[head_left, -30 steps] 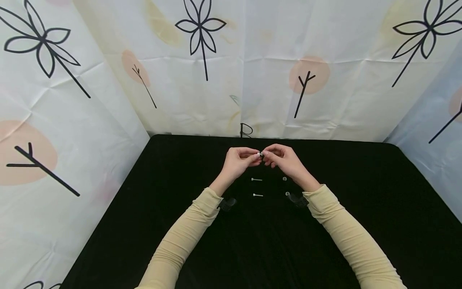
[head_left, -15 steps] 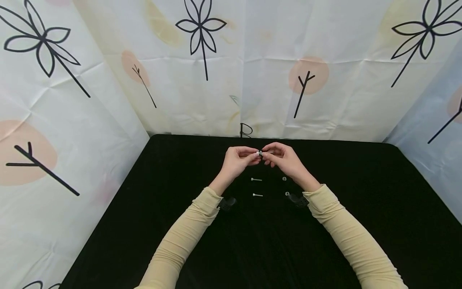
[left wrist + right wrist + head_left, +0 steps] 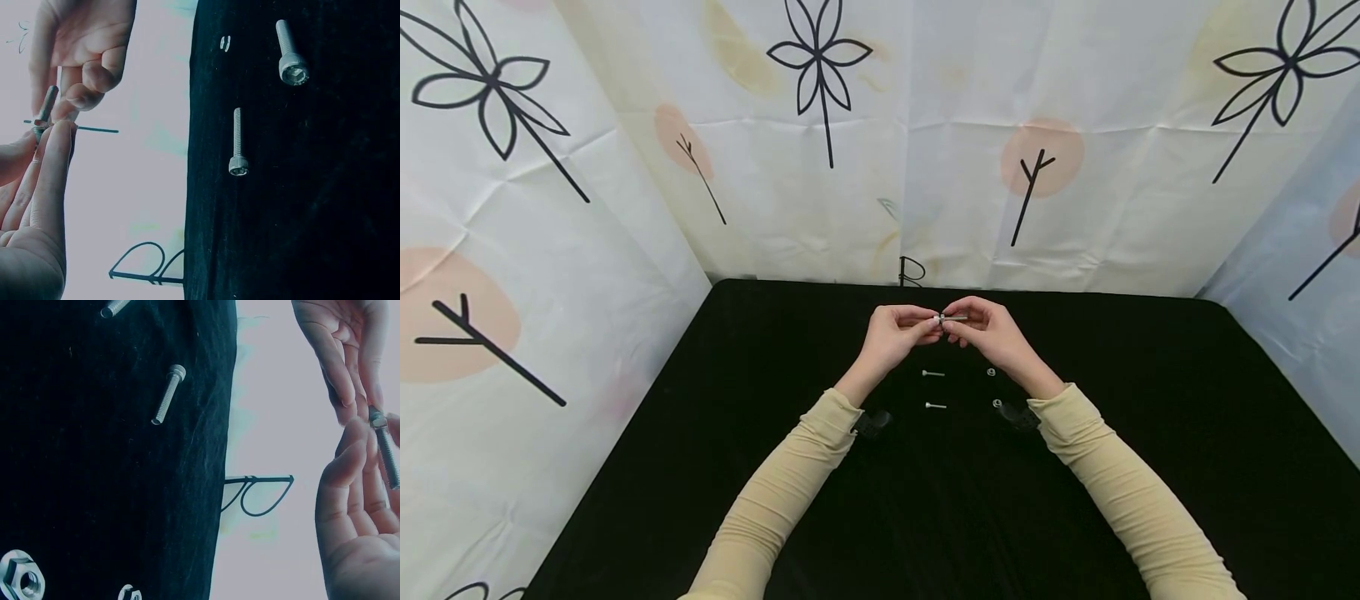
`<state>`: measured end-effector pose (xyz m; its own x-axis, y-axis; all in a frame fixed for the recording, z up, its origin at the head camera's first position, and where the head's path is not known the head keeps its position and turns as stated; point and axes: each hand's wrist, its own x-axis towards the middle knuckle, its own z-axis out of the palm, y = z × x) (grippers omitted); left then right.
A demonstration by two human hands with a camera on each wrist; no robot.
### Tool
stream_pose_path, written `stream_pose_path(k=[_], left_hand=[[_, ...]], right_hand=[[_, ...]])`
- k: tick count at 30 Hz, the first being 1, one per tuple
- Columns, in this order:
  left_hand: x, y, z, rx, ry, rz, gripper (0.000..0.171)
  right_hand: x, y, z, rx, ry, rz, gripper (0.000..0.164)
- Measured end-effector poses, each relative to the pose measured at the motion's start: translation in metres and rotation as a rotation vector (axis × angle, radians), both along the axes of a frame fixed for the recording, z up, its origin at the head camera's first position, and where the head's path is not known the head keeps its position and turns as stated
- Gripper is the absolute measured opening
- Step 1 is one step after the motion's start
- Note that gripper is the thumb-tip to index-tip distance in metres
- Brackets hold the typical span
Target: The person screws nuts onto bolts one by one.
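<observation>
Out over the far part of the black-covered table, my left hand [image 3: 895,335] pinches a metal bolt [image 3: 389,459] by its head end, between thumb and fingers. The head is hidden by the fingertips. A nut [image 3: 379,422] sits around the bolt near the left fingertips. My right hand [image 3: 994,332] holds the nut between thumb and index fingertips, and the bare threaded shank points toward its palm. Below the hands lie two loose socket-head bolts, an upper bolt [image 3: 933,373] and a lower bolt [image 3: 936,406].
Near the right wrist two flange nuts lie on the cloth, a far nut [image 3: 991,372] and a near nut [image 3: 997,403]. A printed white curtain [image 3: 955,208] hangs behind the black table [image 3: 880,517]. Dark wrist devices extend inward from both cuffs.
The bolt's shank now shows more plainly between the right thumb and index finger, which have shifted slightly around the nut. My left hand stays nearly still. The loose bolts and nuts have not moved.
</observation>
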<state>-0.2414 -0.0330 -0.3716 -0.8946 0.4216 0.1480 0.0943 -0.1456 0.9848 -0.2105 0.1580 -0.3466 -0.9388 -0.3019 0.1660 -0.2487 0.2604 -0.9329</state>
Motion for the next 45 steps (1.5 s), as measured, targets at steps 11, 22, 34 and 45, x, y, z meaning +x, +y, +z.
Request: stream_pose_path(k=[11, 22, 34, 45], left_hand=[[0.008, -0.001, 0.011, 0.000, 0.003, -0.002, 0.022], [0.008, 0.000, 0.012, -0.014, 0.004, 0.003, 0.022], [-0.006, 0.004, -0.007, 0.006, 0.009, 0.006, 0.024], [-0.006, 0.006, -0.011, 0.008, 0.040, 0.039, 0.017]], right_hand=[[-0.001, 0.001, 0.000, 0.006, -0.019, -0.012, 0.023], [-0.001, 0.001, 0.000, -0.003, -0.001, -0.010, 0.022], [-0.001, 0.002, 0.000, 0.011, -0.004, -0.008, 0.023], [-0.006, 0.003, -0.009, -0.023, 0.023, 0.002, 0.021]])
